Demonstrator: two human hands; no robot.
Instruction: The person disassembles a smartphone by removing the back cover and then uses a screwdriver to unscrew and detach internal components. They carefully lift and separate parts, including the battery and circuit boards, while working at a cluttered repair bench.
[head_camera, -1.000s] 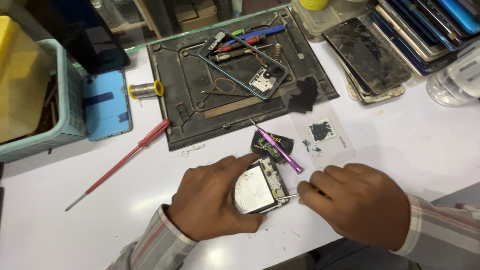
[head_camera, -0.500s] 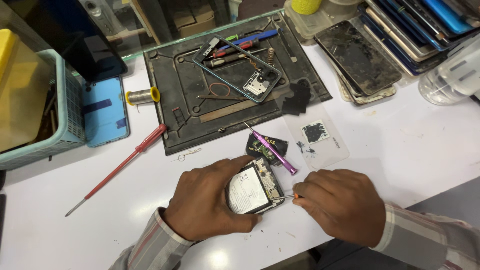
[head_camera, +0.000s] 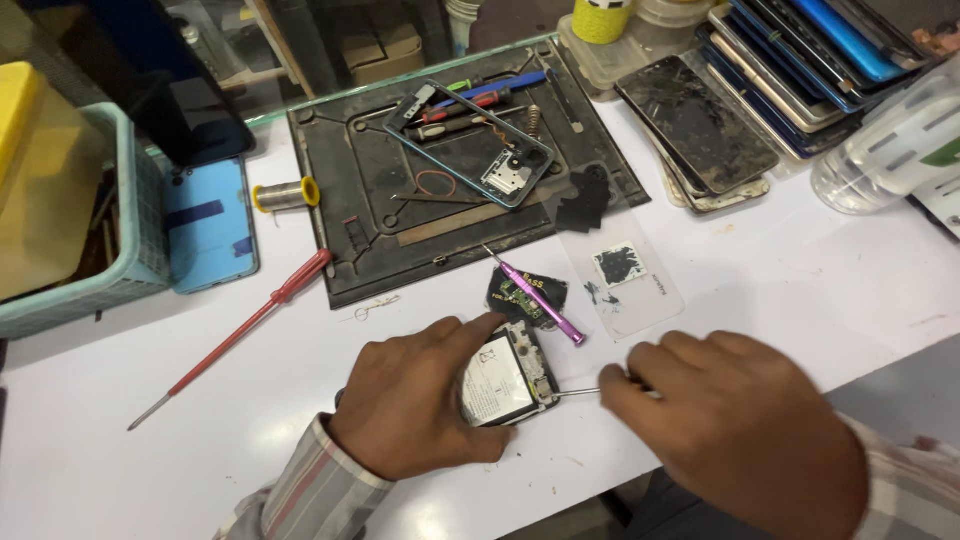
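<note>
The right hand has its fingers pinched together on a thin metal tool, whose tip meets the right edge of the opened phone; the left hand lies over the phone's left side, fingers spread and pressing it down on the white table, index finger stretched along its top edge; the phone sits between the two hands, near the table's front edge, its pale inner plate facing up; to do this well, I judge, the left hand should pin the phone flat while the tool works at a shallow angle with light force, so the tip does not slip across the board; just beyond the phone lies a purple screwdriver across a small dark part; beside that, a clear sheet; farther out, a black mat carrying a phone frame and tools; to the left a red screwdriver, a solder spool and a teal basket; stacked phones lie at the upper right
</note>
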